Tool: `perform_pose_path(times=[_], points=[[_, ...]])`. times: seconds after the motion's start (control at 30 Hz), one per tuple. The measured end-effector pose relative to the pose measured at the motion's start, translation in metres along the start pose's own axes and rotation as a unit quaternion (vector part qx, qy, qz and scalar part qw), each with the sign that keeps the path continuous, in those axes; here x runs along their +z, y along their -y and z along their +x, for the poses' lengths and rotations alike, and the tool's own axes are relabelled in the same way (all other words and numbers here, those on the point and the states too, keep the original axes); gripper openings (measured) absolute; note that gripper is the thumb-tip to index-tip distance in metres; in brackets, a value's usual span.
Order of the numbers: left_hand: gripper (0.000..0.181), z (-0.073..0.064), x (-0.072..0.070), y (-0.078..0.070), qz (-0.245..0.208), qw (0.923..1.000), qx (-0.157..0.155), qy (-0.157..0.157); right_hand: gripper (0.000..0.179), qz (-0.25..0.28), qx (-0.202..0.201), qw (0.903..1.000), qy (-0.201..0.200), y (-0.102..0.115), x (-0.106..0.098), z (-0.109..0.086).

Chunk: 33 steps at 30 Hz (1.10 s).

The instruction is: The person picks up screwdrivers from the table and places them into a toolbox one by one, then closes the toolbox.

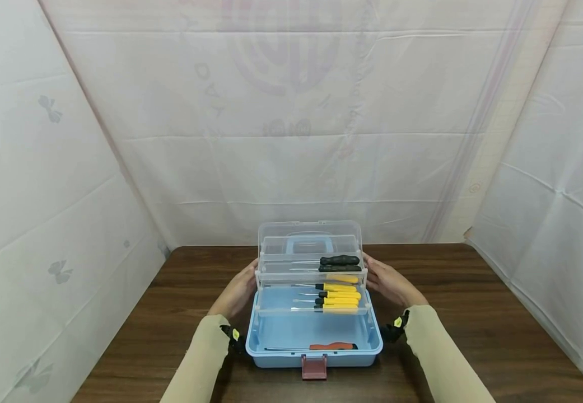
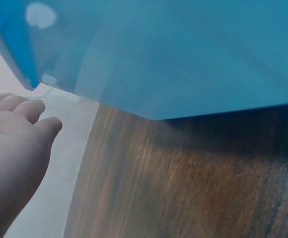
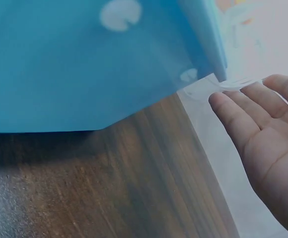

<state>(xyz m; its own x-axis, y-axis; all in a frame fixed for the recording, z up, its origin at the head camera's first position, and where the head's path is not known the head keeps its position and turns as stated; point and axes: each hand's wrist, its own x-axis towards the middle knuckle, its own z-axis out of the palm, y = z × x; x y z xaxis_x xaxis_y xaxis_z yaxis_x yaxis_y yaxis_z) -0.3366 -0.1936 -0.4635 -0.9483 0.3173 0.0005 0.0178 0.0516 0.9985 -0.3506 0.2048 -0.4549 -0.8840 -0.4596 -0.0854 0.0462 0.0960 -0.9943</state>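
Note:
A light blue toolbox [image 1: 271, 359] stands on the table with its clear lid [image 1: 308, 226] tipped back and two clear trays raised. Black-handled screwdrivers [image 1: 339, 260] lie in the upper tray, yellow-handled screwdrivers [image 1: 340, 295] in the lower one. An orange-handled screwdriver [image 1: 334, 346] rests in the base. My left hand [image 1: 236, 292] is at the box's back left side, fingers extended beside the clear parts. On the opposite side my right hand [image 1: 391, 281] has its fairly straight fingertips right at a clear edge, as the right wrist view shows. The head view hides some fingertips behind the box.
The brown wooden table [image 1: 140, 336] extends on both sides of the box. White sheeting [image 1: 291, 168] hangs behind it and along the left and right. A mauve latch [image 1: 313, 368] hangs down at the box's front.

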Motion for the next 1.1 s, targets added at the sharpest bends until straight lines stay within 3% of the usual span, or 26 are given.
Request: perform_pose_path(times=[1.1], points=[[0.055, -0.001, -0.004, -0.015, 0.015, 0.9999, -0.004, 0.007, 0.060, -0.003, -0.045, 0.9987, 0.021, 0.008, -0.004, 0.002]])
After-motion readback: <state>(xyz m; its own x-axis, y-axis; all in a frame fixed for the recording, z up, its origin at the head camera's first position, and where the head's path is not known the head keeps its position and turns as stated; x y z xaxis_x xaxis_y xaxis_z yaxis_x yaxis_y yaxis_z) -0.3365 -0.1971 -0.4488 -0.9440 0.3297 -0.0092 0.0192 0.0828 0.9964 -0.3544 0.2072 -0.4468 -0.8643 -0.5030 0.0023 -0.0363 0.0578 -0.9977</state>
